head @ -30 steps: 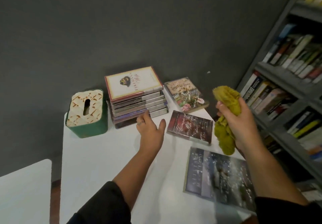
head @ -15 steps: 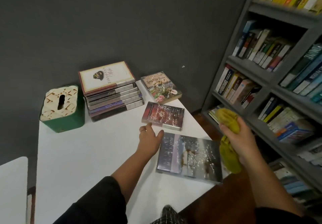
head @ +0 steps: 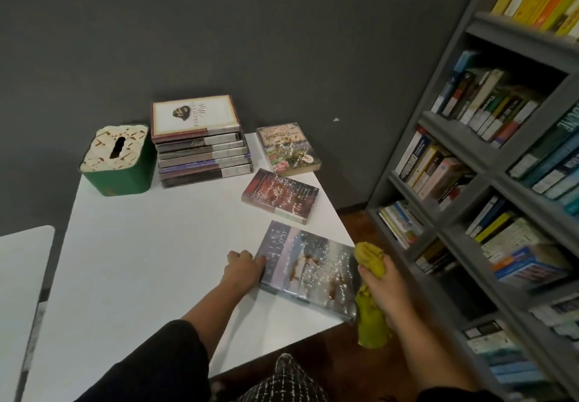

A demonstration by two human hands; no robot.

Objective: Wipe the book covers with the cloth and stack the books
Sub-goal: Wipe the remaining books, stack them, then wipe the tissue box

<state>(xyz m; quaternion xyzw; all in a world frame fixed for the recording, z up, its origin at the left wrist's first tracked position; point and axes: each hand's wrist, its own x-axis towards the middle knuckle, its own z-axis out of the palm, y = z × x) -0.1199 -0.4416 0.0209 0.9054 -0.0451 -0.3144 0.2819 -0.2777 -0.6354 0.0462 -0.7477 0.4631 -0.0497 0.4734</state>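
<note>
Left hand [head: 242, 266] curled against the spine edge of the glossy grey-blue hardcover book [head: 308, 268] overhanging the white desk [head: 150, 245] near corner, right hand [head: 383, 285] gripping the crumpled yellow-green cloth [head: 371, 317] beside it, grey bookshelf [head: 463, 182] crowding right.

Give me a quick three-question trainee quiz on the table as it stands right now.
1. True or false: the right hand holds the crumpled yellow-green cloth.
2. Which book does the left hand touch?
A. large grey-blue glossy book
B. dark red paperback
C. floral-cover paperback
3. Fill in: beside the tall book stack stands a green ____ box.

Key: 1 true; 2 A; 3 tissue.
</note>
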